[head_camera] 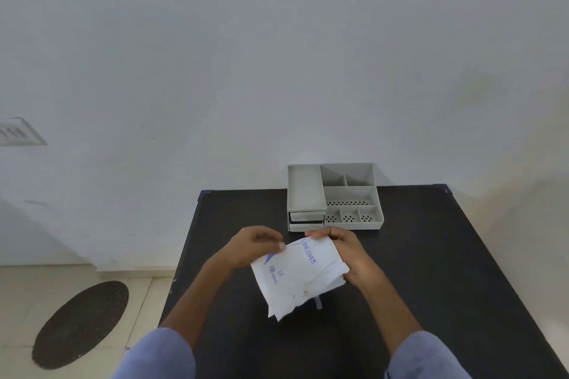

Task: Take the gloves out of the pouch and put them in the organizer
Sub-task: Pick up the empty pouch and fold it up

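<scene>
A white plastic pouch (295, 277) with blue print is held above the black table (431, 271), tilted, its top edge pointing away from me. My left hand (249, 246) pinches the pouch's upper left corner. My right hand (348, 251) grips its upper right edge and side. No gloves show outside the pouch. The grey organizer (334, 197) stands just beyond my hands at the table's far edge, with a long tray on the left, small drawers under it, and several open compartments on the right.
A white wall rises directly behind the table. On the tiled floor to the left lies a dark oval mat (81, 324). A switch plate (20, 132) is on the left wall. The table drops off at its left edge near my left forearm.
</scene>
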